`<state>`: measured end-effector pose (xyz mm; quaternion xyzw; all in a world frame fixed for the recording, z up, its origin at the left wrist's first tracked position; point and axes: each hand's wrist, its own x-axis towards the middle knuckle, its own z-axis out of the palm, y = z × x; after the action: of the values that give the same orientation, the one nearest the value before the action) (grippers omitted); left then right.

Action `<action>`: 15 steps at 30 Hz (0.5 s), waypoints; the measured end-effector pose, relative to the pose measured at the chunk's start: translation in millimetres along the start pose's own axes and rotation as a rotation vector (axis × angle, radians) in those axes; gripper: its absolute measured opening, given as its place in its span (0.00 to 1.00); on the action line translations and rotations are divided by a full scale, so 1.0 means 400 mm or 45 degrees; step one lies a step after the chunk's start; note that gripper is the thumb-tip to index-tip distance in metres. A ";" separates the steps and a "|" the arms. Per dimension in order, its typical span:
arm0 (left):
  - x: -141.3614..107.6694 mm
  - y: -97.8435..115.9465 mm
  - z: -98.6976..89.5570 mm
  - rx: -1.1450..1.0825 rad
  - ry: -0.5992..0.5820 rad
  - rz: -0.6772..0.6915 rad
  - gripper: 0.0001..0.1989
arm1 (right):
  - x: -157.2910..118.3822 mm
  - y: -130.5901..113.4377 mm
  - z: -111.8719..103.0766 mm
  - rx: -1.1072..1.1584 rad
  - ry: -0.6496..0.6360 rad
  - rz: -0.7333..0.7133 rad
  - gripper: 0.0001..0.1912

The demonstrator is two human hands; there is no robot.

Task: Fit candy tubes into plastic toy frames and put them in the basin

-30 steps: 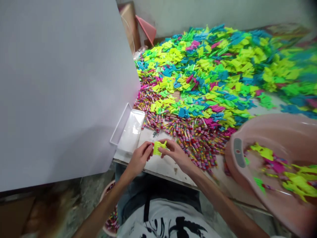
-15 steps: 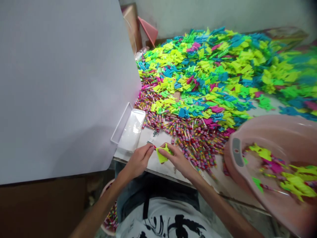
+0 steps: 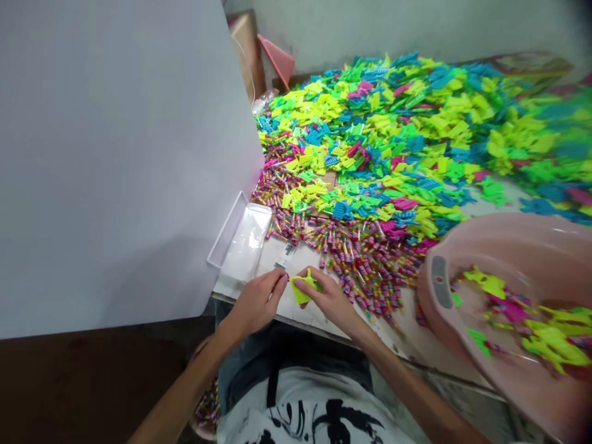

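Over the table's front edge, my right hand (image 3: pixel 326 296) pinches a flat yellow plastic piece (image 3: pixel 301 291) between thumb and fingers. Just left of it, my left hand (image 3: pixel 261 297) is closed, with a small red tip showing at its fingertips; it looks like the end of one of the candy tubes, most of it hidden by the fingers. That tip and the yellow piece are very close, and I cannot tell whether they touch. Beyond my hands lies a heap of thin candy-filled tubes (image 3: pixel 365 259) with pink labels.
Behind the tubes spreads a large pile of yellow, green, blue and pink plastic pieces (image 3: pixel 398 135). A pink basin (image 3: pixel 444 246) with several pieces stands at right. Clear plastic bags (image 3: pixel 244 243) lie beside a big white panel (image 3: pixel 115 154) at left. Below is a container of tubes (image 3: pixel 206 410).
Both hands stay in nearly the same place. The red tip at my left fingertips and the yellow piece have shifted slightly left.
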<state>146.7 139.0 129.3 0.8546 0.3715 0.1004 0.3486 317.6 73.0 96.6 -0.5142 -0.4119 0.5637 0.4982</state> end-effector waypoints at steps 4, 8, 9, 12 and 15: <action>-0.010 -0.015 0.012 0.249 0.068 0.143 0.16 | -0.002 0.004 0.008 0.010 0.014 0.045 0.18; -0.015 -0.029 0.017 0.388 0.142 0.269 0.29 | -0.005 0.013 0.018 -0.084 0.066 0.019 0.16; -0.016 -0.031 0.017 0.404 0.150 0.280 0.29 | -0.006 0.017 0.021 -0.089 0.071 0.021 0.16; -0.017 -0.034 0.016 0.438 0.158 0.305 0.28 | -0.013 0.029 0.032 -0.066 0.085 0.030 0.16; -0.020 -0.040 0.019 0.470 0.165 0.319 0.27 | -0.021 0.042 0.042 -0.046 0.109 0.025 0.16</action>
<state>135.2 137.0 113.8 0.9351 0.2961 0.1280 0.1468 298.6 62.7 83.8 -0.5506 -0.3953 0.5387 0.5004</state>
